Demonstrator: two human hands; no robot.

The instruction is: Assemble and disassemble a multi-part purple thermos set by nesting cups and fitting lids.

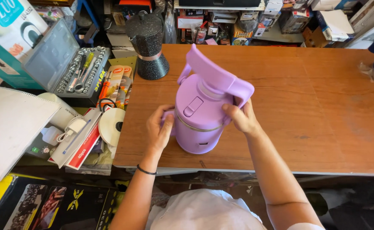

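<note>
Both hands grasp the purple jug (202, 119) standing upright on the wooden surface (323, 106): left hand (160, 127) on its side, right hand (241, 117) at the raised handle; lid shut.

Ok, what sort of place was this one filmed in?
Probably a small household-goods shop or stockroom: shelves of boxed goods behind a wooden counter, an open socket tool set, and both hands on a lilac jug.
</note>
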